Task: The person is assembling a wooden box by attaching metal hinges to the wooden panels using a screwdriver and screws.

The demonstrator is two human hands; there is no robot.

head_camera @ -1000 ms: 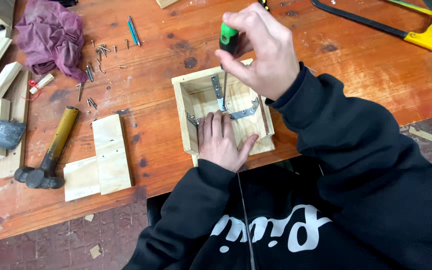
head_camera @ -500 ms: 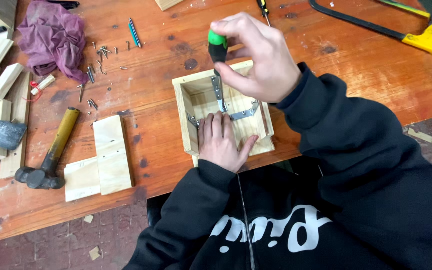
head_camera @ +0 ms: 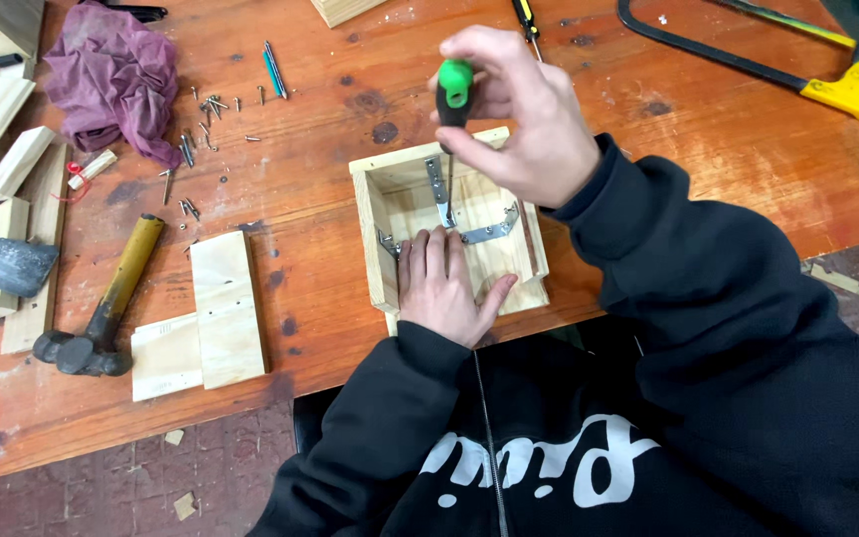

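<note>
Green and black, the handle of a screwdriver (head_camera: 454, 91) is pinched between the fingers (head_camera: 479, 149) of the right hand (head_camera: 524, 114), which are curled closed around it. The tool is held upright, and its shaft runs down into a small open wooden box (head_camera: 449, 229) that rests near the front edge of the reddish wooden table (head_camera: 330, 109). The tip is set at a metal bracket (head_camera: 439, 189) fixed inside the box; a second angled bracket (head_camera: 492, 229) is seen just beside it. The left hand (head_camera: 444, 288) is laid flat inside the box, its fingers (head_camera: 434, 254) pressed together and its thumb spread out to the side, with nothing gripped. To the left of the box, two pale wood offcuts (head_camera: 206, 318) and a hammer (head_camera: 101, 308) with a yellow handle are lying on the table. Loose screws (head_camera: 206, 114) are scattered beside a purple cloth (head_camera: 111, 75) farther back. A yellow-handled hacksaw (head_camera: 807, 60) is placed at the far right.
</note>
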